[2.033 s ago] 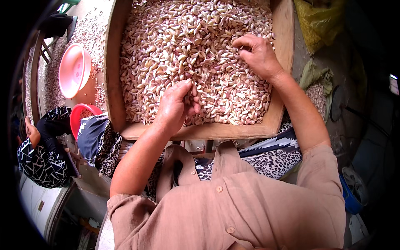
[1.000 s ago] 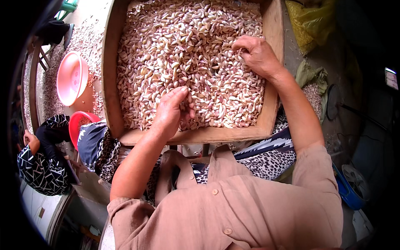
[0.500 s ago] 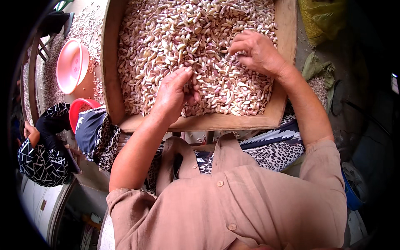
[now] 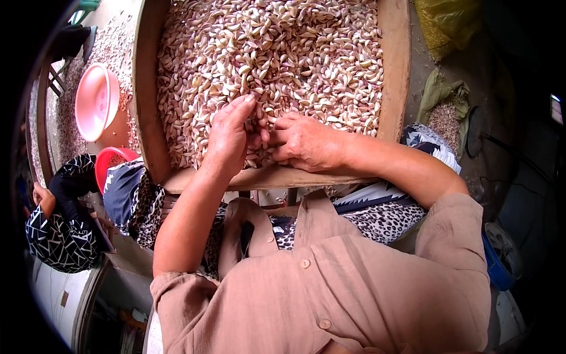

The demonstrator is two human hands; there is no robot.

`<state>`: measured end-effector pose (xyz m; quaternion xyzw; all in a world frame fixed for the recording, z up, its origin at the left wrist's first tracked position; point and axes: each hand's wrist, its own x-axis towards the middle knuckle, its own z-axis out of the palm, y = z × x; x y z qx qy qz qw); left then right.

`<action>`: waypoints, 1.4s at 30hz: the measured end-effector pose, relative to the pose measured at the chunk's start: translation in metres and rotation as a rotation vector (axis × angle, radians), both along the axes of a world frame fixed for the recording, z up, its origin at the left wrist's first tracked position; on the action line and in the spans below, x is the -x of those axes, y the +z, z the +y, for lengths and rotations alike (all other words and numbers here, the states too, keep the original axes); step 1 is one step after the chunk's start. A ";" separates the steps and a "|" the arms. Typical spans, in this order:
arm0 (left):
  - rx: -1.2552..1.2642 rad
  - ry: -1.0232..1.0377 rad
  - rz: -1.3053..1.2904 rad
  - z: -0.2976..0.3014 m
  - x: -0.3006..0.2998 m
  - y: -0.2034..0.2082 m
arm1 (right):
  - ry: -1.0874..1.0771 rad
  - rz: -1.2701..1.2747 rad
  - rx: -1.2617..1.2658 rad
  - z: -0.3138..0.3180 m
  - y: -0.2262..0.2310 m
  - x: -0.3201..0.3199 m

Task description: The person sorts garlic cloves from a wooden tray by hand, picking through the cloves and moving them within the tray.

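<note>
A mass of pinkish-white garlic cloves (image 4: 203, 65) fills a wooden tray (image 4: 150, 94) in front of me. My left hand (image 4: 230, 135) is curled over the cloves near the tray's front edge, thumb uppermost and fingers bent inward. Coming in from the right, my right hand (image 4: 309, 143) meets it, its fingers bent and their tips close to the left fingers. Something small and pale shows at the right fingertips, too small to tell for certain. What lies inside the left fingers is hidden.
Left of the tray are a pink basin (image 4: 97, 101) and a red bowl (image 4: 109, 160). Another person's patterned sleeve (image 4: 62, 245) shows farther left. At the right lie a yellow sack (image 4: 451, 23) and an opened green sack (image 4: 439, 97). A blue bucket (image 4: 498, 262) stands lower right.
My right hand has moved from the tray's right side, left and nearer to me, up against my left hand. The left hand stays curled over the cloves.
</note>
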<state>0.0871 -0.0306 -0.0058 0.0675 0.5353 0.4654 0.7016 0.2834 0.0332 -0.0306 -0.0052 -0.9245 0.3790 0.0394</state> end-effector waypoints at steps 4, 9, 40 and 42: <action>0.021 -0.055 0.030 -0.002 0.001 0.003 | 0.140 -0.333 -0.132 0.033 0.034 -0.009; -0.012 -0.079 0.027 -0.003 0.002 0.006 | -0.162 -0.622 -0.058 0.096 0.049 -0.038; -0.092 -0.207 0.005 -0.010 -0.012 -0.008 | -0.453 -0.379 0.865 0.083 0.027 -0.029; -0.114 -0.231 0.022 -0.012 -0.017 -0.009 | -0.431 -0.432 0.926 0.076 0.033 -0.022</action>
